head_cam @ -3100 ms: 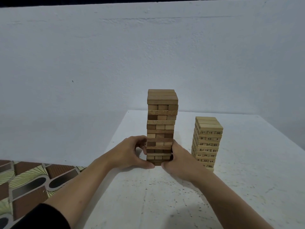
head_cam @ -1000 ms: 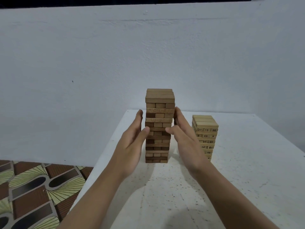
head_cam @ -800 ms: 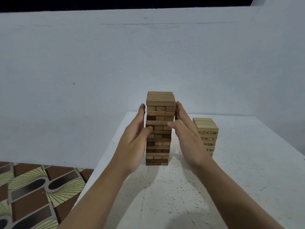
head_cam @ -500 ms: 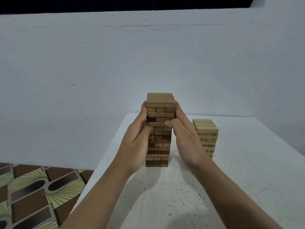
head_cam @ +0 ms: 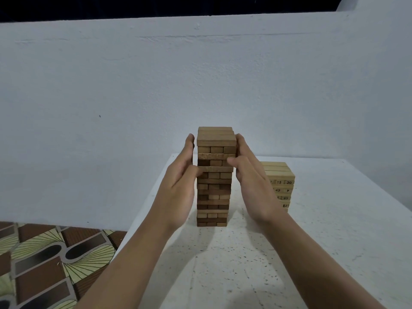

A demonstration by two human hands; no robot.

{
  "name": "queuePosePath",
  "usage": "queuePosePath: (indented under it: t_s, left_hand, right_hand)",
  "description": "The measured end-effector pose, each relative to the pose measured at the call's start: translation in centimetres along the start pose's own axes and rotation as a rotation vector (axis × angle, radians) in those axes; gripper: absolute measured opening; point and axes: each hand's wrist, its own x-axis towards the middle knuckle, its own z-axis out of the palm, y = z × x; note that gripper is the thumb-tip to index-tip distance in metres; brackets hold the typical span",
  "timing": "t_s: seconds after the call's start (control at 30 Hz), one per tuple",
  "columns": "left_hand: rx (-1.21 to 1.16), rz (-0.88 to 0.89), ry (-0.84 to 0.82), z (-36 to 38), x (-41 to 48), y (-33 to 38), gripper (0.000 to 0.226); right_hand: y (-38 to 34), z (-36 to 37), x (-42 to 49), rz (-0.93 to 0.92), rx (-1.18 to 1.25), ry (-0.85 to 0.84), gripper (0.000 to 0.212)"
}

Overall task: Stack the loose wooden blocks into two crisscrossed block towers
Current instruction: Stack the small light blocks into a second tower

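Both flat, fingers straight, against the darker tower's [head_cam: 213, 197] upper sides, my left hand [head_cam: 178, 186] and right hand [head_cam: 252, 186] should squeeze evenly (gently) to square its layers.

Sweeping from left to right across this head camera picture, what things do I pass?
patterned floor → left hand → dark wooden tower → right hand → pale numbered tower
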Motion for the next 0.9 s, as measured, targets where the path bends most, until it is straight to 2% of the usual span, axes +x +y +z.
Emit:
queuePosePath:
  t_s: [0.17, 0.3, 0.43, 0.57, 0.73, 0.83, 0.9]
  left_hand:
    - [-0.021, -0.059, 0.016, -0.1, 1.0, 0.7, 0.064]
    - [-0.119, -0.043, -0.021, 0.5, 1.1, 2.0, 0.029]
    - [-0.121, -0.015, -0.054, 0.9, 1.0, 2.6, 0.047]
    - [-0.119, 0.005, -0.046, 1.0, 1.1, 2.3, 0.04]
    - [-0.116, 0.014, -0.064, 1.1, 1.1, 2.4, 0.052]
    - [-0.121, 0.013, -0.049, 1.1, 1.2, 2.2, 0.055]
    - [-0.136, 0.011, -0.05, 1.2, 1.1, 2.2, 0.053]
  right_hand:
    - [-1.0, -0.2, 0.8, 0.034, 0.003, 0.062, 0.051]
    - [-0.9, -0.1, 1.9, 0.043, -0.018, 0.035, 0.026]
    - [-1.0, 0.0, 2.1, 0.056, -0.002, 0.007, 0.056]
    - [-0.6, 0.2, 2.5, 0.042, -0.014, -0.001, 0.039]
    - [-0.4, 0.3, 2.5, 0.03, -0.005, 0.0, 0.043]
    - [-0.3, 0.4, 2.5, 0.033, -0.003, 0.023, 0.067]
    - [-0.4, 0.4, 2.4, 0.027, -0.01, 0.021, 0.074]
